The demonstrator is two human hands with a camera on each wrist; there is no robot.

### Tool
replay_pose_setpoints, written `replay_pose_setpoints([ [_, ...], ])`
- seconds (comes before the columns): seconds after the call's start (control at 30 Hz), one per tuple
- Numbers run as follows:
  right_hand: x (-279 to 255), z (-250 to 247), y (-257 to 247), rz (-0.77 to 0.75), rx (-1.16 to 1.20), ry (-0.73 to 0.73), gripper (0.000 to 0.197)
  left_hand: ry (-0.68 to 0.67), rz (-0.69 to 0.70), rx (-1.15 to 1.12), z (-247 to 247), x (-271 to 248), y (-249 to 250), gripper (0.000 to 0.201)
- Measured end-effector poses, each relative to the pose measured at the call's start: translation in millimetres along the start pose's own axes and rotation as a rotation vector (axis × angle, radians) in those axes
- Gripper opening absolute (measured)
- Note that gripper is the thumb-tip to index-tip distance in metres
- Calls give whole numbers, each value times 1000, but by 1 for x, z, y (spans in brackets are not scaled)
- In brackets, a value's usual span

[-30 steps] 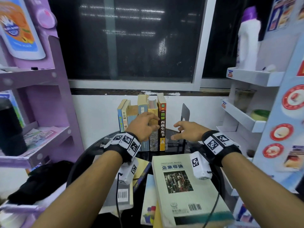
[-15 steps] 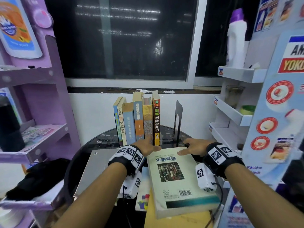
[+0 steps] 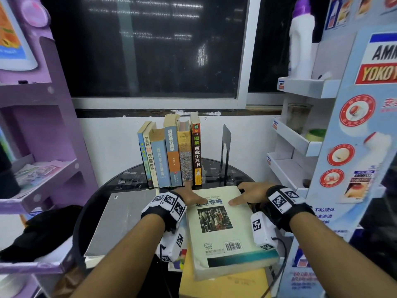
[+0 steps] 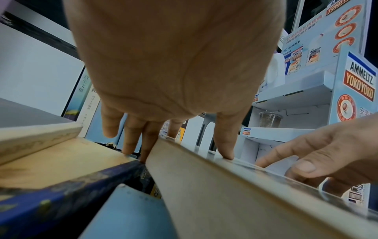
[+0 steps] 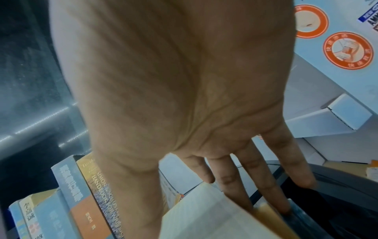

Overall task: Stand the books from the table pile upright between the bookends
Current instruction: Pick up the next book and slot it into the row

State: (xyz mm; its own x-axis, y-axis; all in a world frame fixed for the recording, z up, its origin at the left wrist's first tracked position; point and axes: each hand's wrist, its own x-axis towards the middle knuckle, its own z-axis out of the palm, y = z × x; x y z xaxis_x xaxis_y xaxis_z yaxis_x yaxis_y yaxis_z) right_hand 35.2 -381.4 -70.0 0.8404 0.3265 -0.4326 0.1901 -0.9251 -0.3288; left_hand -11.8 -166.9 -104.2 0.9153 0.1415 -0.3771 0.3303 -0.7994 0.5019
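Pale-green book (image 3: pixel 223 229) now gripped at both sides by left hand (image 3: pixel 191 195) & right hand (image 3: pixel 251 193), prev. hovering.

Open gap between upright books (image 3: pixel 171 153) and bookend (image 3: pixel 225 155).

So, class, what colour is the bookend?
Black; the bookend shows best in the head view.

I see a dark window (image 3: pixel 150 46) behind the round black table (image 3: pixel 129 179). A purple shelf (image 3: pixel 38 130) stands at left, with something black (image 3: pixel 38 233) heaped below it. At right a white bottle (image 3: pixel 300 39) tops a pale blue display rack (image 3: pixel 311 89), with a clear cup (image 3: pixel 298 117) one shelf lower.
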Motion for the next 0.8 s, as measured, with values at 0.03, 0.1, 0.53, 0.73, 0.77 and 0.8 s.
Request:
replay_pose_setpoints([
  [0.03, 1, 0, 1, 7, -7, 2, 67, -4, 2, -9, 0, 0, 0, 94],
  [0.1, 2, 0, 2, 2, -18, 1, 70, 4, 9, -20, 0, 2, -1, 93],
  [0.53, -2, 1, -6, -69, -48, 32, 51, 115, 84, -132, -7, 6, 6, 61],
  [0.73, -7, 0, -10, -82, -38, 73, 49, 177, 134, -159, -10, 3, 11, 52],
  [0.77, -10, -1, -11, -87, -41, 76, 46, 185, 142, -162, -11, 3, 13, 51],
  [0.8, -12, -2, -12, -92, -43, 81, 43, 189, 151, -168, -12, 3, 15, 51],
])
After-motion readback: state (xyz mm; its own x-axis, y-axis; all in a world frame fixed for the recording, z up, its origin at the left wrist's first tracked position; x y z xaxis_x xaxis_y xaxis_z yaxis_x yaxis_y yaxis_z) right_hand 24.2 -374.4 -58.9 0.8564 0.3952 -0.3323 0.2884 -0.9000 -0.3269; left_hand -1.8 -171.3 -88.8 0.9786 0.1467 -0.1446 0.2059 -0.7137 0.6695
